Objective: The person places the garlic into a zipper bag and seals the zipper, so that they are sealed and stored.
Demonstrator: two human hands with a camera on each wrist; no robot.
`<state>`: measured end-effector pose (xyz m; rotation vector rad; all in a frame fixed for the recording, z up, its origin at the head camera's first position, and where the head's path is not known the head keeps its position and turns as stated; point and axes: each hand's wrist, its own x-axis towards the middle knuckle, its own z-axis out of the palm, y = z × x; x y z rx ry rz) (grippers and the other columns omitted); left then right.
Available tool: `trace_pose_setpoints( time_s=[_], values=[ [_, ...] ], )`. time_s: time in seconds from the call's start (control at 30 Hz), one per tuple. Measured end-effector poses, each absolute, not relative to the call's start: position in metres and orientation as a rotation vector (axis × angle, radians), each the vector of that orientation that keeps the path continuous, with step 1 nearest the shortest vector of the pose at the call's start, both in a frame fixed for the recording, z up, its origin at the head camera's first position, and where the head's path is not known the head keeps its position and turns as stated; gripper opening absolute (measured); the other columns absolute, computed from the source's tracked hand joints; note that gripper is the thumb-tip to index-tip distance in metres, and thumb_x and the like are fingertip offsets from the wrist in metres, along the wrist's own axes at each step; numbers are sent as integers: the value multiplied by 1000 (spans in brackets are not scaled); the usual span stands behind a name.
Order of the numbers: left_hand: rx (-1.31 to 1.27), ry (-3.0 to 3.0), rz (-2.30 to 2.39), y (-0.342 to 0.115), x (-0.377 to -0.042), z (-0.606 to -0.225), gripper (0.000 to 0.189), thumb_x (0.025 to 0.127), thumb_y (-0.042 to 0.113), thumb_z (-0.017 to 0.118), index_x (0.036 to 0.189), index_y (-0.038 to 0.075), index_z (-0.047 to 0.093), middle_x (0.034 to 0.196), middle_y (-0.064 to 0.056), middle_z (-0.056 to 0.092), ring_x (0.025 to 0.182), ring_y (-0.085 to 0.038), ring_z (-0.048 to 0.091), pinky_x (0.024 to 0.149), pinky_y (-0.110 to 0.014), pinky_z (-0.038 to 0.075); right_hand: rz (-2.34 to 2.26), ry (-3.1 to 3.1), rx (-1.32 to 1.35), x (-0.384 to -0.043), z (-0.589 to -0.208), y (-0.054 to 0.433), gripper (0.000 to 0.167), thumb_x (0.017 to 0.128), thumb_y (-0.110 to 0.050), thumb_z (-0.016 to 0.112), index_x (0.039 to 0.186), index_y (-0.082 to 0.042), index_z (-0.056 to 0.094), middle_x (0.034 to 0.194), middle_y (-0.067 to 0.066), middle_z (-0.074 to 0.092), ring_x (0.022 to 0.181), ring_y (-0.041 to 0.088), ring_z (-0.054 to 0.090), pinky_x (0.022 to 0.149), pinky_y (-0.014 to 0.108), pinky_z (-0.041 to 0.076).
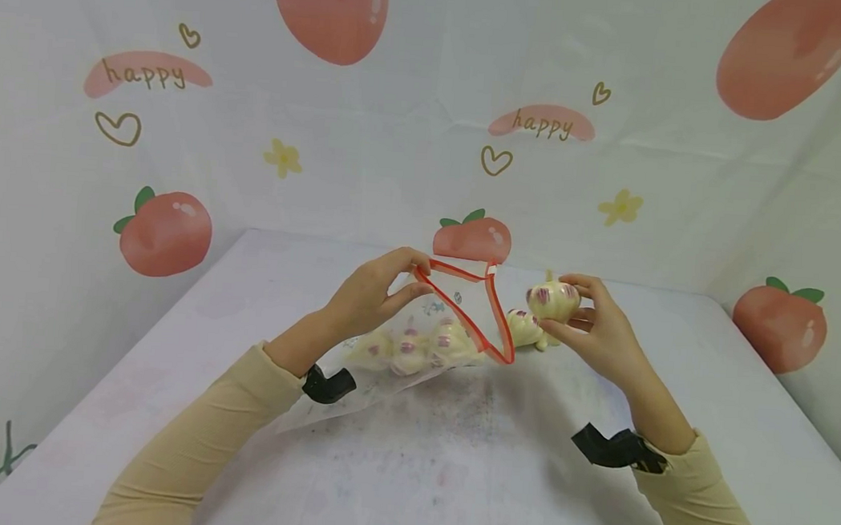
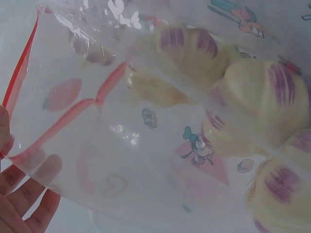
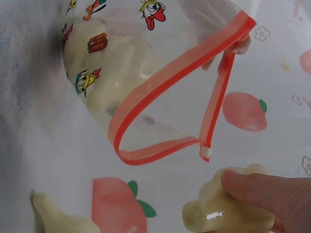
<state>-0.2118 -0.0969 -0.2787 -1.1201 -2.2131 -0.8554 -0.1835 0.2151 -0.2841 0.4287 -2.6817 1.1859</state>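
Plainly, the right hand (image 1: pixel 600 330) grips cream, purple-streaked garlic (image 1: pixel 552 301), the left hand (image 1: pixel 366 293) a red-rimmed bag (image 1: pixel 454 305).

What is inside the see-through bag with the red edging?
Inside the zip bag lie at least three purple-streaked garlic bulbs, visible through its cloudy side. They overlap, so their far sides, and any others behind them, can't be seen.

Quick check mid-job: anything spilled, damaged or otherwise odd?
One thing: dark specks mottle the pale tabletop, below the bag in the head view. They look like dirt, though I cannot tell stains from print. No tear shows in the bag.
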Motion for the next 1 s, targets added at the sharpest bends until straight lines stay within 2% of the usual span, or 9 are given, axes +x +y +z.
trace_pose_setpoints(
  time_s=[0.23, 0.63, 0.83, 1.0],
  values=[
    [-1127, -2219, -863, -96, -213, -279, 25, 85, 11, 67, 104, 1, 54, 102, -10, 62, 95, -25, 62, 83, -39, 51, 1193, -2653, 484, -180, -284, 209, 64, 82, -11, 71, 133, -3, 33, 131, 26, 43, 101, 41, 62, 84, 45, 52],
    [-1135, -2221, -858, -95, -213, -278, 26, 84, 9, 67, 105, 1, 55, 102, -11, 62, 94, -24, 62, 82, -41, 51, 1210, -2665, 511, -176, -282, 201, 64, 82, -13, 72, 133, -6, 36, 130, 22, 46, 100, 37, 63, 81, 38, 55],
    [-1126, -2220, -843, -94, -212, -278, 27, 83, 9, 69, 104, 1, 55, 101, -10, 62, 93, -22, 61, 81, -36, 51, 1220, -2638, 580, -175, -283, 195, 61, 81, -9, 72, 131, -4, 38, 125, 20, 49, 96, 35, 65, 79, 37, 56],
    [-1133, -2221, -845, -94, -212, -278, 26, 84, 10, 68, 104, 1, 55, 101, -10, 62, 93, -22, 61, 82, -35, 50, 1231, -2633, 610, -175, -284, 191, 60, 81, -8, 72, 131, -3, 39, 124, 20, 50, 94, 33, 65, 77, 30, 54]
  ],
)
